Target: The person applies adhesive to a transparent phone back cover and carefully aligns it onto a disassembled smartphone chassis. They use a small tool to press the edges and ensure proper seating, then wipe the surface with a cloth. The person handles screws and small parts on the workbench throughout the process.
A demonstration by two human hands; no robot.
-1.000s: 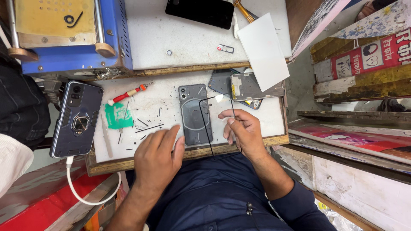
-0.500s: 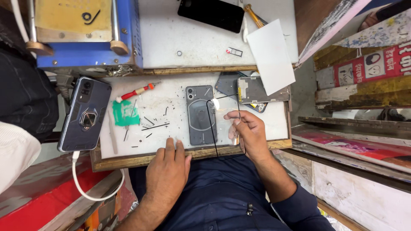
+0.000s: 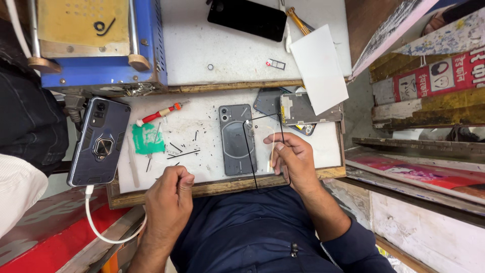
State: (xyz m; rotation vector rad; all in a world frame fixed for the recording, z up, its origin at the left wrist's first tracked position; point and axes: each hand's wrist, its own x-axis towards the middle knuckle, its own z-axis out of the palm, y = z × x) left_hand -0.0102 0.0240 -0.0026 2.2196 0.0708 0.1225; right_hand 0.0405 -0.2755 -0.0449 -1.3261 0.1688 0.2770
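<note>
While right hand (image 3: 295, 162) lifts clear back panel (image 3: 262, 151), grey phone (image 3: 236, 140) beside, board edge (image 3: 227, 187) near

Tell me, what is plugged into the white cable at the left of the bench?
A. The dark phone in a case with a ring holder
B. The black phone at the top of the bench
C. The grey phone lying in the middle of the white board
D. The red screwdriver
A: the white cable runs up into the bottom edge of the dark cased phone with the ring holder, lying left of the white board.
</note>
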